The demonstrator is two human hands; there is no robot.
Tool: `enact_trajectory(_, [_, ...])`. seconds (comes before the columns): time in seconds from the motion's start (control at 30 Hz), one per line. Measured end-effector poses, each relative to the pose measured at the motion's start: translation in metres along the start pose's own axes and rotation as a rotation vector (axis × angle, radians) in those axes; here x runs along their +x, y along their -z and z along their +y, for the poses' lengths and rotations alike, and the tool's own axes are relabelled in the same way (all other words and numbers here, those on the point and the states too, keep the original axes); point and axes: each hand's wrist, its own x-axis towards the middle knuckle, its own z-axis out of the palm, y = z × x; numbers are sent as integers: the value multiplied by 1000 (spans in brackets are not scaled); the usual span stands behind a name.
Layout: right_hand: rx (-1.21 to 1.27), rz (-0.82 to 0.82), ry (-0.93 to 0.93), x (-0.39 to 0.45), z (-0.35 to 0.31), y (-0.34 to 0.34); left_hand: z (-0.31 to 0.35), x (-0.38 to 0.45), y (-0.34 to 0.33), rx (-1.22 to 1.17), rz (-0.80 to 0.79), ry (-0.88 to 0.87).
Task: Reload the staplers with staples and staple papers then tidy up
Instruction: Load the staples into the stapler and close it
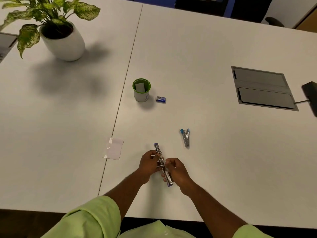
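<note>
Head view, items as they lie before you: your left hand (148, 164) and right hand (176, 170) meet over the near part of the white table (205, 152), both grasping the purple stapler (162, 163), which is swung fully open into one long line between them. Your left fingers curl round its far half near the hinge; your right hand pinches at the middle while its lower fingers cradle the near half. Whether a strip of staples sits under your right fingertips is too small to tell. Beyond your right hand, apart from it, lies the blue stapler (185, 137), partly open, blue ends pointing away from you. To the left of your left hand a small slip of paper (114, 148) lies flat by the table seam. Well beyond both hands stands a green-rimmed cup (141, 90) holding a pale card, and just to its right the small blue staple box (161, 99). Far left of your hands, a potted plant (60, 31); far right, a grey cable hatch (263, 88) set into the tabletop.
</note>
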Motion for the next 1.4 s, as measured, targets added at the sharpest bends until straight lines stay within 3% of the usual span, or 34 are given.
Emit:
enact_trajectory(0.17, [60, -17, 134, -2, -6, 1, -2, 0, 5, 10, -4, 20])
enact_trajectory(0.43, [115, -40, 128, -6, -30, -5, -3, -1, 5, -32, -82, 22])
enact_trajectory(0.73, [5, 112, 190, -1, -37, -9, -2, -8, 2, -126, -139, 112])
enact_trajectory(0.83, [56, 74, 161, 2, -41, -8, -2, -11, 2, -144, -159, 116])
enact_trajectory(1.0, [169, -47, 108, -1, -43, -9, -4, -14, 4, 4, -292, -24])
enact_trajectory(1.17, [170, -5, 133, 0, -44, -16, -10, -13, -3, 164, -171, -176])
enact_trajectory(1.4, [151, 58, 170, 3, -40, -19, -13, -10, -9, 245, -87, -209])
